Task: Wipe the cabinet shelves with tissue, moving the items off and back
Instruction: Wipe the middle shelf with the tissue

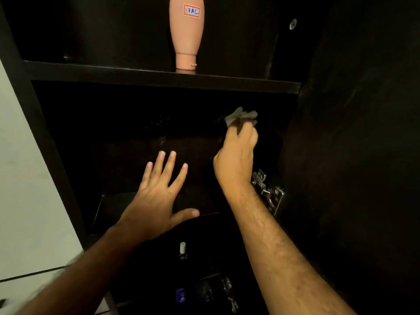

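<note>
We are pinching the tissue (241,117) in our right hand (236,155), wiping the cleared middle shelf (127,164); left hand (156,196) spread, holding nothing. Pink bottle (186,32) awaiting above.

dark upper shelf (227,84), peach bottle (186,32) standing cap-down on it

Dim light. Pale wall (27,178) at left, with tiled floor (29,285) near left. Dark door (354,155) open at right, metal hinge (268,192) on its edge.
</note>
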Motion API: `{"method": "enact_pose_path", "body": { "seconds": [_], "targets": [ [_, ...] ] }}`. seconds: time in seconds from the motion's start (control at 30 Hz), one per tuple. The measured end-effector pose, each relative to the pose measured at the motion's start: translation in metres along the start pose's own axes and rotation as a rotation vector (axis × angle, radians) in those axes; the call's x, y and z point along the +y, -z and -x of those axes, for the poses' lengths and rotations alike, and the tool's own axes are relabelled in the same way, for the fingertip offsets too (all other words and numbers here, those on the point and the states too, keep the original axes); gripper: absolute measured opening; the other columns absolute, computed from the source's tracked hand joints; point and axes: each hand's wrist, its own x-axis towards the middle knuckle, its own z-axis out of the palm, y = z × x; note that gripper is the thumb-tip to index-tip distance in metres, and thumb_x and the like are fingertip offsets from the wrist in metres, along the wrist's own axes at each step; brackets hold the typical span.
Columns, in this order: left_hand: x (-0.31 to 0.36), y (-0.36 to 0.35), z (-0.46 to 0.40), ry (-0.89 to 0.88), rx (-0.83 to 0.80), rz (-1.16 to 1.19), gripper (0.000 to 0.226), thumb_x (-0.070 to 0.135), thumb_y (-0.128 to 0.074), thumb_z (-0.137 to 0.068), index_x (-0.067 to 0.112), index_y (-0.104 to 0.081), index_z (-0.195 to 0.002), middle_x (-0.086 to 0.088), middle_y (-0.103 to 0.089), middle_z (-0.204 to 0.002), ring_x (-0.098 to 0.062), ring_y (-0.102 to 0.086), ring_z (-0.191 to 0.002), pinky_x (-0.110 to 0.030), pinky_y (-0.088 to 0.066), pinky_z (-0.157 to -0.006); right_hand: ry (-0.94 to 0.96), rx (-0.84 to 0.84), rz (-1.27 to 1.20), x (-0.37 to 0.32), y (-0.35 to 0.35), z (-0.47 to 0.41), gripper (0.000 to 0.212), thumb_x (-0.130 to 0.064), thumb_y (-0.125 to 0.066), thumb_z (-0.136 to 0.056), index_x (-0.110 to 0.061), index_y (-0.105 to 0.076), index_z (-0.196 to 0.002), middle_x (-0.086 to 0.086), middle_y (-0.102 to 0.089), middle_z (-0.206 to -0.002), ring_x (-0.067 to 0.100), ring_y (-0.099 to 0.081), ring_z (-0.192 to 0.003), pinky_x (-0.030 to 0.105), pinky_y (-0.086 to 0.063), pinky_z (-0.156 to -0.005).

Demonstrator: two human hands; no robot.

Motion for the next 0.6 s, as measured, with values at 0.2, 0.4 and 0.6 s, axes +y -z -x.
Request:
{"method": "enact_pose_path", "body": {
  "seconds": [0.2,0.4,0.6],
  "targets": [
    [0.000,-0.002,0.001,-0.005,-0.003,0.046,0.105,0.090,-0.018,-0.078,0.018,0.002,-0.152,-0.015,0.013,-0.161,-0.029,0.025,-0.146,-0.055,0.001,-0.118,-0.153,-0.275,-0.121,-0.005,-0.020,0.029,0.089,0.006,-0.053,-0.080,-0.001,0.000,-0.152,0.021,0.005,-0.159,0.032,0.011,-0.148,0.041,-0.018,-0.121],
    [-0.001,-0.003,0.001,0.000,-0.005,0.041,0.108,0.093,-0.011,-0.075,0.019,0.004,-0.152,-0.014,0.018,-0.160,-0.028,0.029,-0.144,-0.052,0.006,-0.117,-0.307,-0.445,-0.207,0.007,-0.025,0.046,0.088,0.003,-0.046,-0.084,0.001,0.011,-0.150,0.021,0.020,-0.158,0.031,0.021,-0.146,0.040,0.000,-0.122],
    [0.000,-0.001,0.000,0.003,-0.024,0.039,0.110,0.094,-0.008,-0.073,0.018,0.003,-0.152,-0.014,0.019,-0.160,-0.028,0.030,-0.144,-0.053,0.005,-0.117,-0.389,-0.722,-0.043,0.013,-0.018,0.052,0.084,-0.011,-0.051,-0.087,0.008,0.002,-0.149,0.029,-0.005,-0.157,0.036,-0.005,-0.148,0.044,-0.007,-0.122]
  ]
}}
